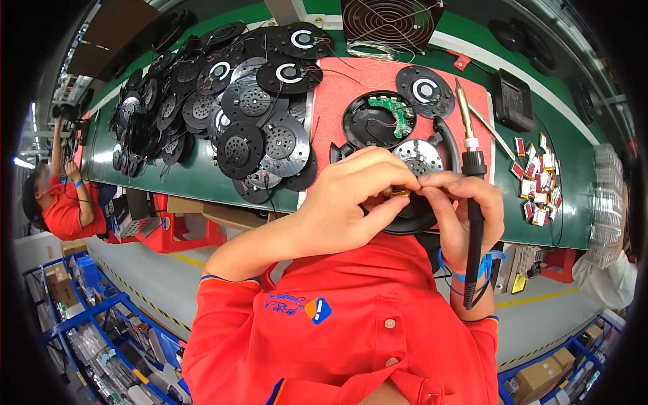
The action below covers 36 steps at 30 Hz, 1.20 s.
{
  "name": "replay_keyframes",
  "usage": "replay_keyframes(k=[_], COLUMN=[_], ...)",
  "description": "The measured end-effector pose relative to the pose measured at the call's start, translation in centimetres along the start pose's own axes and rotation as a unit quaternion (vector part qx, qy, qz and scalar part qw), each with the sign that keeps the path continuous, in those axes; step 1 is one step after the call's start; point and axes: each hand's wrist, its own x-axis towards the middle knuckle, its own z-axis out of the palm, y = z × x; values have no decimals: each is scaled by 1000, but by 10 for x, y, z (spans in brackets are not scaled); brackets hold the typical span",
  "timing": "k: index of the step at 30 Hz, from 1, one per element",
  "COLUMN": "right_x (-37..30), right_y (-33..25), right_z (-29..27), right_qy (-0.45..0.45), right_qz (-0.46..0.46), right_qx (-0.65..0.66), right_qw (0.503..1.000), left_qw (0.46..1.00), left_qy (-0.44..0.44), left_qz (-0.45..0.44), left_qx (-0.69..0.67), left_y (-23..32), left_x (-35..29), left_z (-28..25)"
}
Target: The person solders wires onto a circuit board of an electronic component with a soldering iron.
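Observation:
Both my hands meet over the front edge of the bench. My left hand (358, 192) pinches a small part with a yellow-gold face (401, 192), mostly hidden by the fingers. In my right hand (472, 206) a soldering iron (474, 160) is tucked across the fingers, its tip pointing up and away, its cord hanging down past the wrist. The right thumb and forefinger close together beside the left fingertips; what they pinch is hidden. Under the hands lies a silver perforated disc (420, 156). Just beyond sits a round black housing (358, 128) with a green circuit board (398, 115).
A heap of black discs (196, 108) with wires covers the left of the green bench. A pink mat (364, 75) lies in the middle. On the right are small battery packs (540, 179) and a black tray (513, 101). A fan (391, 23) stands behind. Another person (71, 202) works far left.

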Motion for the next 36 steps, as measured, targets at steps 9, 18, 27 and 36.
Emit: replay_keyframes(k=[9, 18, 27, 36], right_x=[15, 18, 21, 18], right_y=[0, 3, 5, 4], right_z=[10, 12, 19, 15], right_qy=[17, 12, 53, -5], right_qz=[62, 95, 67, 81], right_qx=[82, 73, 93, 24], right_qw=[995, 993, 992, 996], left_qw=[985, 968, 962, 964], left_qy=[-9, 25, 28, 77], left_qz=[-159, -208, -225, -196], left_qx=[-68, -140, -152, -164], left_y=[-5, -3, -6, -7], left_x=[6, 4, 5, 4], left_z=[-2, -2, -5, -2])
